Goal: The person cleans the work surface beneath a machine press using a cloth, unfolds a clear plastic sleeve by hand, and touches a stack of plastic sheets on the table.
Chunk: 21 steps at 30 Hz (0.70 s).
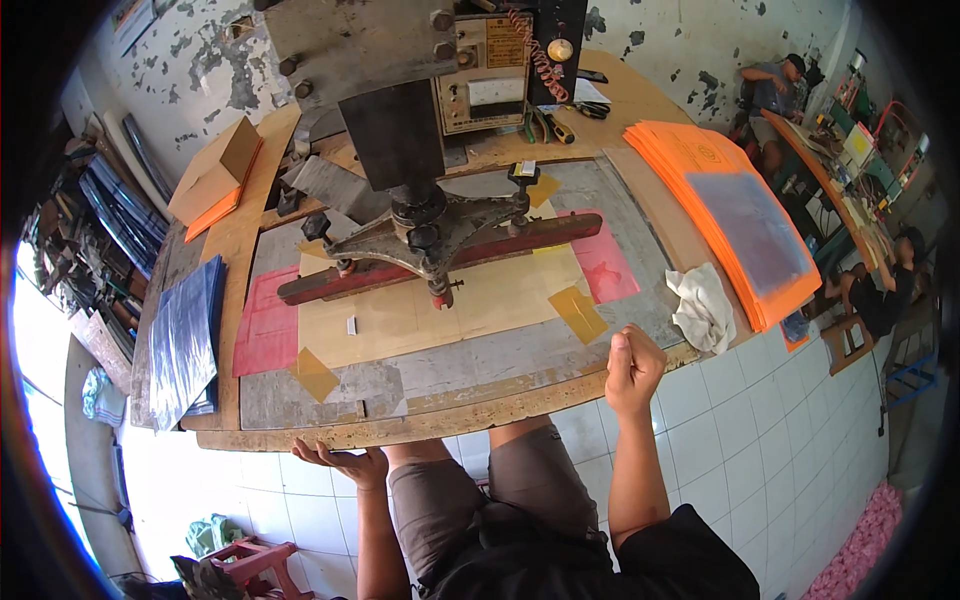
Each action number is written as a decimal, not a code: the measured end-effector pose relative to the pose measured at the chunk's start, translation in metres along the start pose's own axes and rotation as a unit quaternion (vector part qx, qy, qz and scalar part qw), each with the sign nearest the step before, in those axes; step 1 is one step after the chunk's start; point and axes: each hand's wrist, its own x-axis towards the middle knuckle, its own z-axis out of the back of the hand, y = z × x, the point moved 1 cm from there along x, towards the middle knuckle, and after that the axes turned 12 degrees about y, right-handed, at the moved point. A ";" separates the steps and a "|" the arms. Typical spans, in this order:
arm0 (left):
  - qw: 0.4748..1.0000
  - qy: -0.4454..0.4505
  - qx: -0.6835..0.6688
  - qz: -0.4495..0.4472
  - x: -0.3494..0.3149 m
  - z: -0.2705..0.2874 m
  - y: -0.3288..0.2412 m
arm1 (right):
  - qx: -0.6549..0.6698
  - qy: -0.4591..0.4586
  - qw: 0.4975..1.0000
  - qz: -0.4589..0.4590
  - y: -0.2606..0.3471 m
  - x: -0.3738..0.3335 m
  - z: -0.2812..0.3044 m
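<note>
Press (390, 130) — sits mid-table, red bar (500, 246) slanting over tan sheet (430, 315). Left hand (343, 461) just under front edge of table (500, 413), fingers loosely spread, can't tell if touching. Right hand (635, 368) balled into fist near white rag (702, 308), fingers pressed together, can't tell if anything's inside. Blue sheets (185, 330) on left, orange stack (680, 150) on right. Brown box (218, 175) further back left, tools (560, 130) behind press. Two people (775, 90) far right — by long bench (830, 175).
</note>
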 end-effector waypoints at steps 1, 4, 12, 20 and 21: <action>1.000 -0.003 0.000 0.003 0.000 0.000 0.001 | -0.010 0.001 1.000 -0.004 0.000 0.000 -0.001; 1.000 0.001 0.002 -0.018 0.000 0.003 0.001 | -0.022 0.004 1.000 -0.014 0.000 0.000 -0.002; 1.000 0.005 -0.020 -0.013 0.001 0.001 -0.004 | -0.042 0.009 0.999 -0.033 -0.005 -0.003 -0.001; 0.999 0.007 -0.041 0.000 -0.008 -0.006 0.001 | -0.048 0.015 0.996 -0.067 -0.003 -0.003 -0.007; 0.999 0.004 -0.045 0.003 -0.006 -0.006 -0.001 | -0.049 0.015 0.997 -0.063 -0.006 -0.003 -0.006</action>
